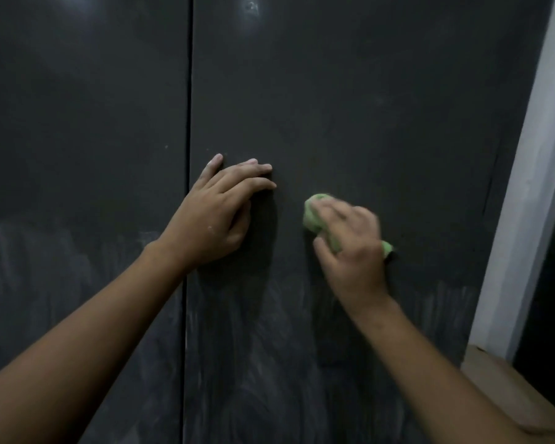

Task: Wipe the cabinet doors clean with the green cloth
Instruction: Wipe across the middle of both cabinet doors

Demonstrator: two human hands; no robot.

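Note:
Two dark grey cabinet doors fill the view, the left door and the right door, split by a narrow vertical gap. My left hand rests flat against the right door just beside the gap, fingers straight. My right hand, blurred by motion, grips the bunched green cloth and presses it onto the right door at mid height. Pale smeared streaks cover the lower part of both doors.
A white door frame or wall edge runs down the right side. A light brown ledge sits at the lower right, with a dark opening beyond it.

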